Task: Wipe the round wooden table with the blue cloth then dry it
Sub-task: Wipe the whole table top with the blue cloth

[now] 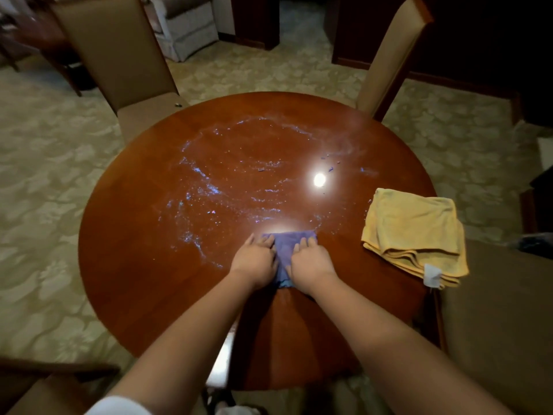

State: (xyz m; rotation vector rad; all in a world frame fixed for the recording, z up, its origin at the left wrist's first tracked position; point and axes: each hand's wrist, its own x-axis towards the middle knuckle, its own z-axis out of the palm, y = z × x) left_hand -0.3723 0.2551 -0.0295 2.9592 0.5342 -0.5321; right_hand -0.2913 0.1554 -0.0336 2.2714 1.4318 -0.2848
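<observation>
The round wooden table [143, 223] fills the middle of the view, its top streaked with wet, bluish-glinting smears and small specks across the centre. The blue cloth [285, 250] lies bunched on the near part of the top. My left hand [255, 260] presses on its left side and my right hand [311, 265] presses on its right side, fingers pointing away from me. Most of the cloth is hidden under both hands. A folded yellow cloth [416, 232] lies at the table's right edge, untouched.
Two tall beige chairs stand at the far side, one at the left [116, 58] and one at the right [389, 58]. Another chair seat [493, 310] sits at the near right. Patterned carpet [45, 205] surrounds the table. A lamp reflection [319, 179] glares on the top.
</observation>
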